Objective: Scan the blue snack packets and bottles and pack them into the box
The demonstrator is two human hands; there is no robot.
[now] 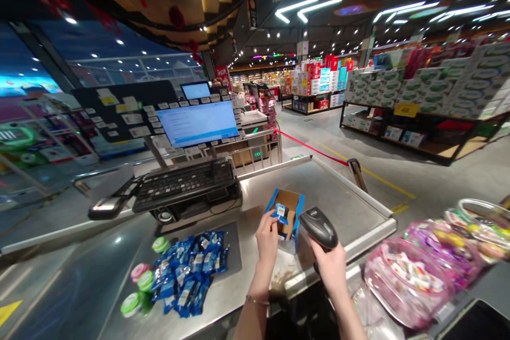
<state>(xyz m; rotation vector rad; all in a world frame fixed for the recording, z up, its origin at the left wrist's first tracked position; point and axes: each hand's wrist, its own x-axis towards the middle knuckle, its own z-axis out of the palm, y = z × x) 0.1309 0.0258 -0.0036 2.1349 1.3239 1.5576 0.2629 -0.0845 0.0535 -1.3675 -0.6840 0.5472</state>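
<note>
My left hand (266,235) pinches a small blue packet (281,212) with a white label, holding it over the mouth of an open blue cardboard box (299,218). The box's brown inside shows, with some blue and white at its bottom. In my right hand (331,265) is a black barcode scanner (319,227), its head pointing toward the box and the packet. To the left, a pile of similar blue packets (187,268) lies on the steel counter (239,287). Green- and pink-lidded containers (137,303) stand along the pile's left side.
A keyboard (187,183) and a lit monitor (199,123) stand behind the pile. Pink see-through bags of sweets (406,281) lie at the right. The counter's raised rim (354,247) runs beside the scanner. A red belt barrier (311,147) spans the aisle beyond.
</note>
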